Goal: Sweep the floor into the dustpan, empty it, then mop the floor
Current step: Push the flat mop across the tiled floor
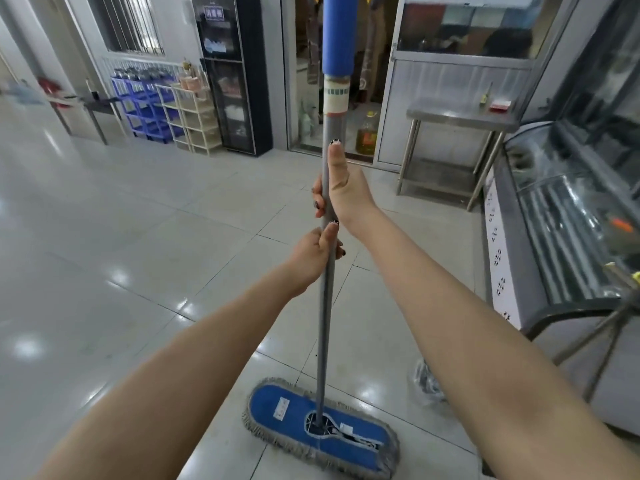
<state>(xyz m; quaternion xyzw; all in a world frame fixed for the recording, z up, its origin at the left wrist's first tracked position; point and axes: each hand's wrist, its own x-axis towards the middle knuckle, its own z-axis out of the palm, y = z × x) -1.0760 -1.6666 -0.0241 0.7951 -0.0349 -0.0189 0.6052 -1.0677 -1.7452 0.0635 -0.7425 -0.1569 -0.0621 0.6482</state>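
I am holding the mop (pixel 325 341) upright in front of me with both hands. My right hand (pixel 343 192) is wrapping the grey pole (pixel 327 306) higher up, thumb lying along it, and my left hand (pixel 313 258) is clenching it just below. The flat blue mop head (pixel 322 427) is resting on the tiled floor (pixel 138 220) near my feet. I am judging it to be light, with a stiff, smooth metal pole that could twist in the palms. The blue foam sleeve (pixel 337 32) above looks like the surer grip, and the fringed head is looking soft enough to glide easily over glossy tiles.
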